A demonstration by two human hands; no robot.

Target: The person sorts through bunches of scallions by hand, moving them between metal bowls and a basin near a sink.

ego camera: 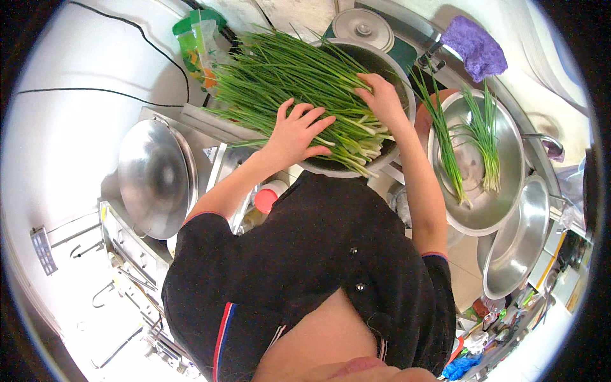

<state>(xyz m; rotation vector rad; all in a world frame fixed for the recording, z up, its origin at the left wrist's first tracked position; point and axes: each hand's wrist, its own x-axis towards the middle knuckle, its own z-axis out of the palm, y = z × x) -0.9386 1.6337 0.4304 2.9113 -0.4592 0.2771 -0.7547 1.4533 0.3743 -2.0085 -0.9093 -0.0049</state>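
A large heap of green onions (296, 71) lies across a round metal basin (405, 95), the white root ends inside it and the green tops hanging over its left side. Fingers spread, my left hand (300, 129) rests on the near side of the heap. On the far right of the heap is my right hand (379, 98), thumb and fingers around some stalks near their pale ends. To the right, a second metal basin (506, 205) holds two small bunches of green onions (489, 157), lying apart from each other.
An empty-looking metal bowl (520, 248) stands beyond the right basin. A purple cloth (475, 47) hangs over a faucet at the back right. At left are a large metal wok (152, 179) and a green plastic bag (191, 43). A red-lidded jar (266, 200) stands below my left forearm.
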